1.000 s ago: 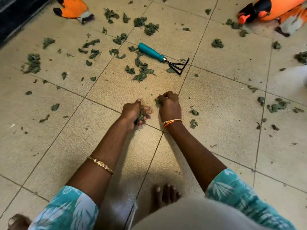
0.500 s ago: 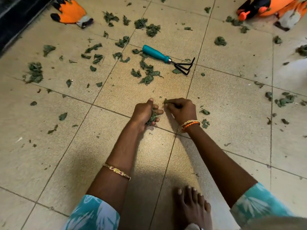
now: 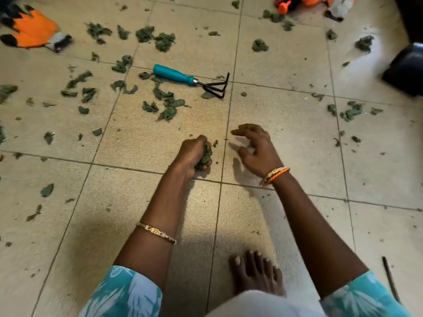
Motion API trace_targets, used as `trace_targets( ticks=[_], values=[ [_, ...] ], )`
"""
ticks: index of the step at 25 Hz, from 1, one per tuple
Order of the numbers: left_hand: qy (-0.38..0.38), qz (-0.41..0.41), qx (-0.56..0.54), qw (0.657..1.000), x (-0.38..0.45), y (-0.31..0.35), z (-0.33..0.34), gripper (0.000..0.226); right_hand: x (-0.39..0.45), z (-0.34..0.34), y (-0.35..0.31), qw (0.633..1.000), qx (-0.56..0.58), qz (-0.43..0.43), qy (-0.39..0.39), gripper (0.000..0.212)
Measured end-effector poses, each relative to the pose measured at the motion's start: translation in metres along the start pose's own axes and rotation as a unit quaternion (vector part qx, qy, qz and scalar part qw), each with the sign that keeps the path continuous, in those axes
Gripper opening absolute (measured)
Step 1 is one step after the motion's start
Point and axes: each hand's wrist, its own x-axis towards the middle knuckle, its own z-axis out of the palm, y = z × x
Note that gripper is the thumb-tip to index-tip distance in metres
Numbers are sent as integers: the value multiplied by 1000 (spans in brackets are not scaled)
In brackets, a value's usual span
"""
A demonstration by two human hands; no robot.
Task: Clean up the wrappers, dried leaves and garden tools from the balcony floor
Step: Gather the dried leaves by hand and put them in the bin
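The left hand (image 3: 192,154) is curled tight round a crumpled wad of dried leaves (image 3: 204,156), dull green and brittle-looking, which bulges out between thumb and fingers just above the floor (image 3: 137,213). The right hand (image 3: 256,149) sits just beside it at 3 o'clock, holding nothing, its fingers spread and loosely bent over a bare patch of tile. A gold bracelet (image 3: 156,233) with small stones circles the left forearm; orange and gold bangles (image 3: 274,175) ring the right wrist.

The floor is of square beige tiles with a grainy, speckled surface and dark grout lines. Shrivelled scattered leaves (image 3: 164,108) litter it from 9 o'clock round to 2 o'clock of the hands, thickest at 11 and 12 o'clock. Among them at 12 o'clock lies a small hand rake (image 3: 191,80) on its side: a smooth teal plastic handle, a short metal ferrule and black bent wire prongs pointing toward 3 o'clock.

Far off at 10 o'clock lies an orange garden glove (image 3: 32,28) with black fingertips and a grey knitted cuff. At 1 o'clock, cut by the top edge, lie more orange and black items (image 3: 295,2), too cropped to name. A dark rounded container (image 3: 405,69), blurred, sits at 2 o'clock. A bare foot (image 3: 256,273) rests on the tile at 6 o'clock, between teal leaf-print sleeves (image 3: 123,294).
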Motion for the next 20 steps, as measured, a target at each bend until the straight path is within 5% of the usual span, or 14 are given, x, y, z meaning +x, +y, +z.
trace_targets(
  ticks=[5, 8, 11, 14, 17, 20],
  values=[
    [-47, -23, 7, 999, 1, 1, 9, 23, -7, -18, 47, 962, -226, -39, -150, 63],
    [-70, -35, 2, 997, 0, -5, 13, 23, -47, -5, 54, 962, -230, -131, -69, 48],
    [-69, -31, -4, 997, -2, -8, 13, 24, -80, -2, 54, 970, -195, -134, 53, 36],
    [-55, -26, 7, 998, -3, -8, 14, 24, -82, -6, 51, 974, -168, -135, 70, 22],
    [-79, -27, 32, 996, -5, -7, 19, 25, -58, -24, 48, 997, 0, 28, 67, 17],
    [-89, -18, 52, 995, -8, -8, 21, 22, -33, -55, 44, 951, 211, 204, 96, 39]
  ],
)
